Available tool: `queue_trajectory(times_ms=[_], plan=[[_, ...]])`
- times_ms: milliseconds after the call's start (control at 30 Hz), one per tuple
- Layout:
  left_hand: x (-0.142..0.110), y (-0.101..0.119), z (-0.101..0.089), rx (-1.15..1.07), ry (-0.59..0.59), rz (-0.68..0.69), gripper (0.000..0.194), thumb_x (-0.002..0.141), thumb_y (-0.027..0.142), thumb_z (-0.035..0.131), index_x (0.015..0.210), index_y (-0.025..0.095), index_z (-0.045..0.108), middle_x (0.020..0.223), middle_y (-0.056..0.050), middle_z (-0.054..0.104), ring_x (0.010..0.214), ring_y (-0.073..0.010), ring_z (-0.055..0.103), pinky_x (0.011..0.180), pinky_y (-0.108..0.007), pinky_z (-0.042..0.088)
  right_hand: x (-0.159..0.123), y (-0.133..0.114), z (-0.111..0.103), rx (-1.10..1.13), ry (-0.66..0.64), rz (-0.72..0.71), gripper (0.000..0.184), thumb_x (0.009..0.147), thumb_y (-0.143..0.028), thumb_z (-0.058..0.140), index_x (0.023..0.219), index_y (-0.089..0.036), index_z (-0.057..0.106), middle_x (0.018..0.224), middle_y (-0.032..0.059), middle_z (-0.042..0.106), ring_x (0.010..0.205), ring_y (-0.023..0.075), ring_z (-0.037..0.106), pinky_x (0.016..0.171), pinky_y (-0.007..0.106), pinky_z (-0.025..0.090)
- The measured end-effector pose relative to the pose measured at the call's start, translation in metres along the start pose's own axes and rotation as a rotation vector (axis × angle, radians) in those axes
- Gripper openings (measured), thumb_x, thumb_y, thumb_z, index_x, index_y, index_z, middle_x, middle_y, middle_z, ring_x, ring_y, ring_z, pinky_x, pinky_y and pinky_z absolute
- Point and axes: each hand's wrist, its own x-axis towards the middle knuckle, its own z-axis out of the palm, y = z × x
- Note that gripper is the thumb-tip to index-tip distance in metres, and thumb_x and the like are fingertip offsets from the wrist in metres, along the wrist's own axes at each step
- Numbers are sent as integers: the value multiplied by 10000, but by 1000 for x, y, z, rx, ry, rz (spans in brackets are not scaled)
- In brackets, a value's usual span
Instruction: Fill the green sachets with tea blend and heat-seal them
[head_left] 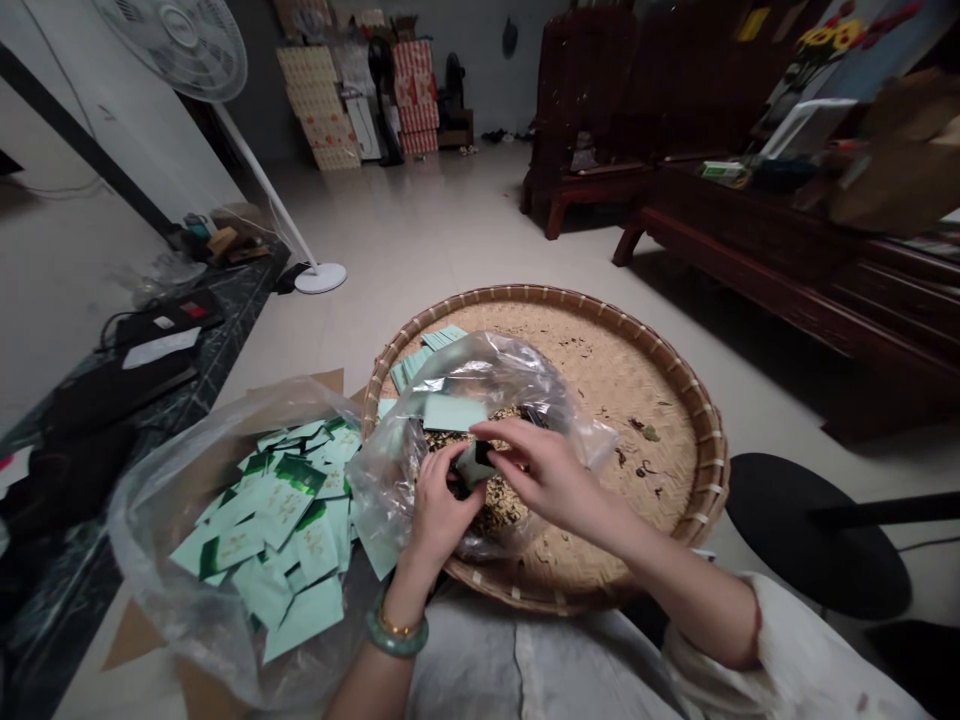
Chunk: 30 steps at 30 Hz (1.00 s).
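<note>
My left hand (442, 500) is curled around a small pale green paper packet (471, 463), over a clear plastic bag (487, 355). At the packet's upper edge, the thumb and fingers of my right hand (547, 470) come close together. Something dark shows between them, too small to name. Below both hands, the bag holds a loose mix of dark dried leaves and yellowish bits (504, 508). A flat pale green packet (454, 412) lies on the mix just behind my hands. The bag sits in a round woven bamboo tray (652, 350) on my lap.
Stacked pale green packets (409, 370) lie at the tray's left. A large plastic bag (142, 530) of green packets (277, 530) stands left of it. A white fan (319, 278), a dark wooden table (750, 270) and a round black base (817, 540) surround me.
</note>
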Motion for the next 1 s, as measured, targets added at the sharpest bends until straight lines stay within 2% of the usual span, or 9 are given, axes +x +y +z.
queue_trajectory(times_ms=[100,233,300,367,500,733,867,933,1000], plan=[[-1,0,-2,-5,-12,-15,454,696,103,634,1132,206,563,1116,-77,636,1006,-231,577,730,-330,533,0,10,-2,14,64,54,437,834,-26,435,1195,-231,571,1100,72,643,999,174,621,851,350,533],[-2,0,-3,-1,-17,10,459,685,101,625,1128,202,560,1113,-78,635,1013,-234,579,745,-341,535,4,25,3,-31,-51,114,447,854,-68,467,1265,-226,550,1199,93,630,1063,201,604,909,395,500],[-3,1,-4,6,-10,24,455,675,102,630,1114,201,564,1091,-76,637,991,-232,586,746,-346,534,8,29,7,5,-97,138,392,848,-98,521,1214,-214,600,1163,91,659,1019,201,629,865,369,517],[-3,2,-4,12,-22,27,462,676,97,629,1121,200,563,1087,-76,635,989,-230,585,764,-352,529,11,29,9,30,-107,154,306,814,-93,577,1082,-203,677,1047,69,707,926,186,659,801,323,529],[-2,1,-4,-3,-46,11,456,687,87,625,1125,203,564,1090,-70,633,992,-221,579,767,-335,525,12,21,6,9,-42,98,200,784,-62,612,886,-196,720,866,27,730,803,154,669,744,278,520],[-4,-4,-2,-21,0,-41,435,711,128,644,1132,208,568,1096,-71,630,941,-209,592,740,-326,530,2,3,0,-6,-73,-23,291,827,-61,585,1069,-204,660,1012,52,707,935,164,649,836,312,514],[-6,-2,-2,-58,2,-56,448,707,155,658,1143,199,565,1140,-93,624,1018,-235,588,756,-337,537,-6,6,5,-171,-7,0,236,846,-256,645,1079,-214,651,1071,94,643,1000,219,591,845,372,499],[-6,0,-1,-64,-1,-68,460,698,158,661,1148,195,568,1150,-101,621,1026,-239,590,759,-337,536,-10,12,9,-289,-64,18,202,842,-318,652,1004,-199,673,1044,111,625,964,240,583,795,376,496],[-6,0,-2,-65,-8,-100,491,693,164,668,1173,192,568,1157,-109,615,1003,-233,601,754,-331,533,-12,18,12,-316,-122,33,132,881,-275,594,894,-173,677,946,101,630,861,212,594,725,332,486]])
